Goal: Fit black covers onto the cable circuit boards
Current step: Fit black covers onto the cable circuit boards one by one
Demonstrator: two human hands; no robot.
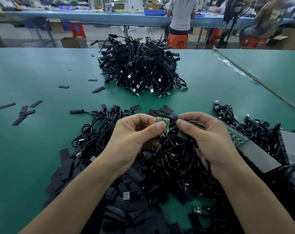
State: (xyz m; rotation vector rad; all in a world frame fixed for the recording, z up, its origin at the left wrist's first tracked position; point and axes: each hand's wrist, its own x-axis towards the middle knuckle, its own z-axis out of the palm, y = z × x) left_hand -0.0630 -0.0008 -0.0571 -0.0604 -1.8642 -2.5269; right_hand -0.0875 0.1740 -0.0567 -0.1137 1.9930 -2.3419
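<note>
Green board [162, 122], cables [181, 140] gripped, blue bin [155, 13] behind

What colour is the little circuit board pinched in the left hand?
The circuit board is green; head view.

It's a single view from the person's head, looking forward and down along both forearms, so the left hand [135, 132] and right hand [207, 137] sit close and large in the lower middle. The wide lens bends the green table [33, 68] at its edges, takes in the heap of cables [140, 65] farther out, and reaches the blue bench [92, 17] across the aisle, small and soft at the top.
</note>
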